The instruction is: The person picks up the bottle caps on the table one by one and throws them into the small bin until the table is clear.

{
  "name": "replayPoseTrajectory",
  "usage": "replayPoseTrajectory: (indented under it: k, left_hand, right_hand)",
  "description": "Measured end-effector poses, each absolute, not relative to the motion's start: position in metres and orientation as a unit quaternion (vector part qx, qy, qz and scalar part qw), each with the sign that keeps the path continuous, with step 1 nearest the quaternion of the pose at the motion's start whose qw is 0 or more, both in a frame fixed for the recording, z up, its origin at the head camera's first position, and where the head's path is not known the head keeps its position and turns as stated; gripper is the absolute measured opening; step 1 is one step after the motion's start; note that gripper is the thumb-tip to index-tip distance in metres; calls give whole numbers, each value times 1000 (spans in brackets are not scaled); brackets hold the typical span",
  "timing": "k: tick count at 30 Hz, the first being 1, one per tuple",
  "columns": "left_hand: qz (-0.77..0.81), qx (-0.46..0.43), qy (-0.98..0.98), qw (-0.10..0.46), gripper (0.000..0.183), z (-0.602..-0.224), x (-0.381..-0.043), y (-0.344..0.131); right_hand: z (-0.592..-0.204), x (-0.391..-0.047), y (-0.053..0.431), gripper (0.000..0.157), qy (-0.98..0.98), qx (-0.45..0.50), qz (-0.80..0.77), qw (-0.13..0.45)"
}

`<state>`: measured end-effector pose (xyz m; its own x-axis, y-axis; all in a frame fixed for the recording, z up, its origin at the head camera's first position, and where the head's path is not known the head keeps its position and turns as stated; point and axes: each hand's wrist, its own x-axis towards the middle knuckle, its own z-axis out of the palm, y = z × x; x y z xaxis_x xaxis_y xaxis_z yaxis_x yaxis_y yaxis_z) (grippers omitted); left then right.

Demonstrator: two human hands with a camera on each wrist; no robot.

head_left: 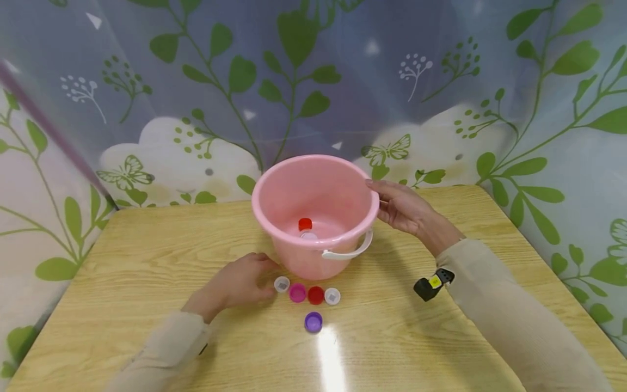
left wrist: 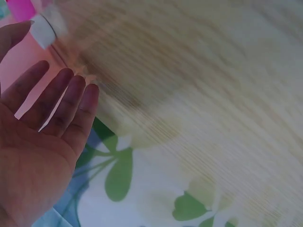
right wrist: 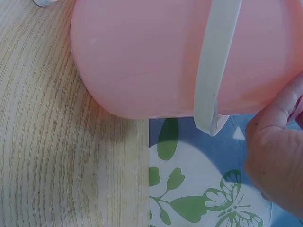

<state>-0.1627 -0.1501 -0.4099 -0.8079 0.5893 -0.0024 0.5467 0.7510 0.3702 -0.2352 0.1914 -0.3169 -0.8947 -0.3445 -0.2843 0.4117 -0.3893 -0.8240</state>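
Note:
A pink bucket [head_left: 323,261] with a white handle [head_left: 350,253] stands on the wooden table. My right hand [head_left: 404,209] grips the bucket's rim on the right side; the right wrist view shows this hand [right wrist: 279,142] beside the pink wall. Just left of a white bottle cap [head_left: 281,283], my left hand [head_left: 242,283] has its fingers extended and the thumb apart. In the left wrist view its palm [left wrist: 38,137] holds nothing, and the thumb tip is close to the white cap [left wrist: 42,32]. A red cap [head_left: 305,224] and a pale cap [head_left: 308,236] lie inside the bucket.
In a row before the bucket lie a magenta cap [head_left: 297,293], a red cap [head_left: 315,295] and another white cap [head_left: 332,296]. A purple cap [head_left: 313,322] sits nearer the front. Behind the table [head_left: 196,234] hangs a leaf-patterned curtain [head_left: 343,81].

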Motion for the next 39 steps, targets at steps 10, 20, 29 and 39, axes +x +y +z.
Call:
replayPoseTrajectory:
  k: [10,20,29,39]
  left_hand:
    - [150,359,921,16,30,-414,-154,-137]
    - [146,381,913,-15,11,-414,-151,-132]
    - [121,385,914,-44,10,-415,-147,-133]
    - [118,347,930,-21,10,-415,-143,-132]
  right_hand:
    - [-318,-235,191,36,511,35,-828,228]
    - [-316,-235,189,34,505,34,-831,231]
    - [-316,-234,188,32,512,35,-829,223]
    - [-316,-234,191,32,510,36,-829,226]
